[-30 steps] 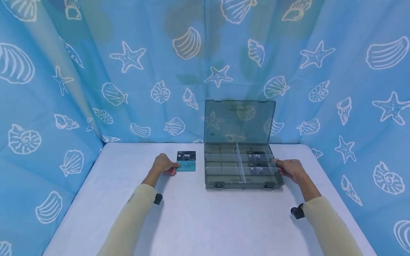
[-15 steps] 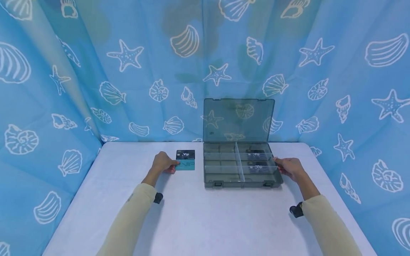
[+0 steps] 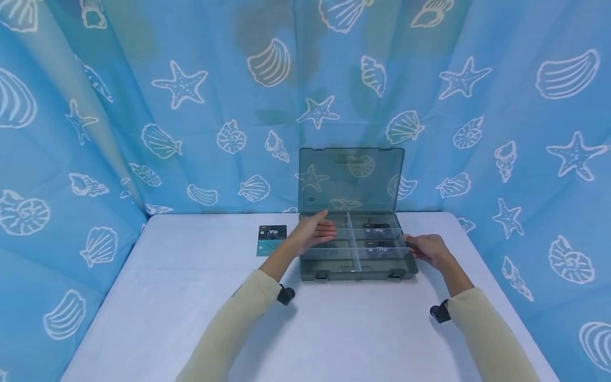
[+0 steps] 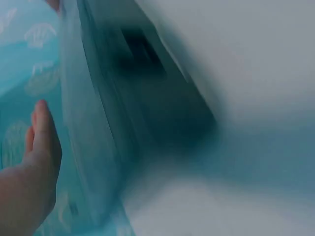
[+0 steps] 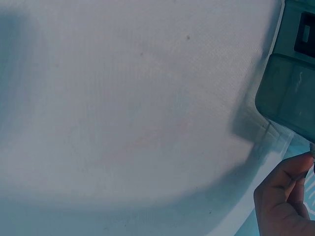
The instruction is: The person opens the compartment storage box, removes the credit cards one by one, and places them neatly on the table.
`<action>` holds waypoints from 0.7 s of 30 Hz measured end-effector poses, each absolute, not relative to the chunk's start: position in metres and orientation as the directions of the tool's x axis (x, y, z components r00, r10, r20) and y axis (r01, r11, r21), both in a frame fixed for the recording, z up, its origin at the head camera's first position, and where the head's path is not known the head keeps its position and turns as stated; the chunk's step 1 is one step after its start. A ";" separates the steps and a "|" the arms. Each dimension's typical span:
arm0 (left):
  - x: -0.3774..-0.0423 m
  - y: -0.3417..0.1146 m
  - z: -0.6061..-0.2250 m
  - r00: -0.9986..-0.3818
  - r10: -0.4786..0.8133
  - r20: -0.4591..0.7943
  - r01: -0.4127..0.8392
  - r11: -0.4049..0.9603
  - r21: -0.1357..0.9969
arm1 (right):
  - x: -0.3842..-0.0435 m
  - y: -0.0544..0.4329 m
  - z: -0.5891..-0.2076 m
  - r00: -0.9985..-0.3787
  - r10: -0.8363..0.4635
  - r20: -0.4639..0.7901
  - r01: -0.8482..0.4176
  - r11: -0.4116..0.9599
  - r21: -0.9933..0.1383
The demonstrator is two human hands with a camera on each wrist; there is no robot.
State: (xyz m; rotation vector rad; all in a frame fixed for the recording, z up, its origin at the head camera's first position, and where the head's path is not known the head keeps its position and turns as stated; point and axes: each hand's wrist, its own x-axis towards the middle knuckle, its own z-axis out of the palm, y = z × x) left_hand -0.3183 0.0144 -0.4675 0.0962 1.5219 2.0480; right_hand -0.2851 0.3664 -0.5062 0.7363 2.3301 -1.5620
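Observation:
A grey see-through compartment box stands on the table with its lid raised. My left hand is over the box's left compartments, thumb up and no card visible in it; the left wrist view shows its fingers extended. At the box's right side my right hand pinches the wall between thumb and fingers; its fingertips run out of the right wrist view. Two black cards, a rear one and a front one, lie in the right-hand compartments. Left of the box are a black VIP card and a teal card, partly behind my left forearm.
Clear dividers split the box into several compartments. The white-covered table extends in front and to the left. Close behind the box hangs a blue shell-patterned curtain, which also encloses both sides.
My left hand has left the teal card and moved right over the box. The teal card stays on the table. My right hand keeps its place at the box's side.

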 end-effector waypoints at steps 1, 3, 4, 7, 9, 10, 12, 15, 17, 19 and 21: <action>-0.317 0.025 -0.468 -0.813 0.506 -0.289 -0.444 -0.216 0.870 | -0.285 0.366 -0.506 -0.841 0.275 -0.466 0.535 0.300 -0.790; -0.315 0.045 -0.469 -0.802 0.511 -0.310 -0.491 -0.267 0.830 | -0.286 0.365 -0.506 -0.842 0.269 -0.467 0.535 0.305 -0.788; -0.315 0.054 -0.469 -0.804 0.502 -0.319 -0.504 -0.289 0.814 | -0.286 0.365 -0.506 -0.844 0.267 -0.465 0.532 0.304 -0.791; -0.315 0.073 -0.468 -0.834 0.432 -0.342 -0.492 -0.305 0.816 | -0.287 0.366 -0.505 -0.849 0.261 -0.460 0.524 0.299 -0.797; -0.314 0.081 -0.464 -0.868 0.370 -0.331 -0.438 -0.255 0.862 | -0.286 0.366 -0.504 -0.849 0.259 -0.461 0.523 0.293 -0.800; -0.313 0.083 -0.463 -0.879 0.349 -0.326 -0.414 -0.218 0.884 | -0.285 0.367 -0.503 -0.846 0.263 -0.463 0.527 0.289 -0.799; -0.313 0.088 -0.460 -0.886 0.339 -0.317 -0.391 -0.175 0.904 | -0.284 0.367 -0.502 -0.845 0.261 -0.466 0.529 0.283 -0.800; -0.312 0.096 -0.456 -0.857 0.397 -0.329 -0.438 -0.224 0.870 | -0.283 0.368 -0.503 -0.850 0.262 -0.457 0.521 0.282 -0.806; -0.311 0.105 -0.456 -0.817 0.448 -0.363 -0.516 -0.288 0.807 | -0.283 0.368 -0.505 -0.854 0.263 -0.450 0.514 0.283 -0.810; -0.309 0.115 -0.458 -0.782 0.474 -0.404 -0.583 -0.327 0.744 | -0.283 0.368 -0.506 -0.852 0.267 -0.450 0.516 0.284 -0.808; -0.307 0.126 -0.462 -0.763 0.469 -0.444 -0.628 -0.376 0.682 | -0.283 0.368 -0.507 -0.849 0.275 -0.452 0.521 0.282 -0.806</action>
